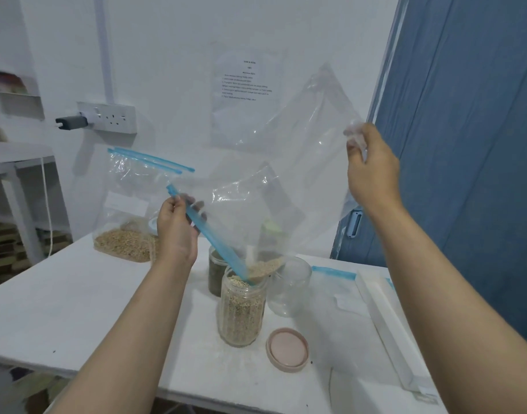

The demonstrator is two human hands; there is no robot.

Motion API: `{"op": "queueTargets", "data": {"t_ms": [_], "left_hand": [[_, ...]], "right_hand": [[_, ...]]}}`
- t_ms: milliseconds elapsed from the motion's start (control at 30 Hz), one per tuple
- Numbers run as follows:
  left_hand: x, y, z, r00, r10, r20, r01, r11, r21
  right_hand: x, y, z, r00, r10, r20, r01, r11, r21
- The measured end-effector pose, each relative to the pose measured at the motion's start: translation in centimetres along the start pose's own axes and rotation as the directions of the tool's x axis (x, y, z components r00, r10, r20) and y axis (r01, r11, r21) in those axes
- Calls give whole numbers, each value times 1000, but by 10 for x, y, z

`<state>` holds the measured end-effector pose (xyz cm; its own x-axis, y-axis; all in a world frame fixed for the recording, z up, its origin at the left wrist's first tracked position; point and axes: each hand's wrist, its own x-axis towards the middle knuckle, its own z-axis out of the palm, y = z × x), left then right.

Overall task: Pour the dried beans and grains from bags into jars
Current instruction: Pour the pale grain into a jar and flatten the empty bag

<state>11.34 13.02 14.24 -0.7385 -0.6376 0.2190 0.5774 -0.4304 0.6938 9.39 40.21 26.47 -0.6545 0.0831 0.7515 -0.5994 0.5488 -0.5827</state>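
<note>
hands: left (175, 225), right (372, 171) both grip bag (274, 162) | tipped over jar (241, 309)

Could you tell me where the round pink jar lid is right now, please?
The round pink plastic lid lies flat on the white table, just front-right of the grain-filled glass jar.

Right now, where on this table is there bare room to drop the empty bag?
The widest bare patch is the table surface left of the grain jar, in front of the leaning bag of grain. It is crowded around the jars, the pink lid and the flat bag to the right.
</note>
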Motion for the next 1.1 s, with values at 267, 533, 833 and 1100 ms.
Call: {"op": "queueTargets", "data": {"t_ms": [267, 533, 833, 1100], "left_hand": [[1, 16, -15, 986, 137, 90, -161, 911, 379], [4, 18, -12, 941, 251, 226, -336, 761, 555], [11, 16, -19, 949, 218, 228, -306, 811, 498], [14, 17, -17, 954, 216, 208, -293, 813, 503]], "right_hand": [[-8, -14, 5, 999, 13, -43, -13, 1000, 3], [-17, -12, 4, 997, 31, -75, -26, 997, 75], [-16, -19, 11, 989, -49, -141, 60, 995, 76], [-15, -23, 16, 978, -99, -185, 117, 989, 91]]}}
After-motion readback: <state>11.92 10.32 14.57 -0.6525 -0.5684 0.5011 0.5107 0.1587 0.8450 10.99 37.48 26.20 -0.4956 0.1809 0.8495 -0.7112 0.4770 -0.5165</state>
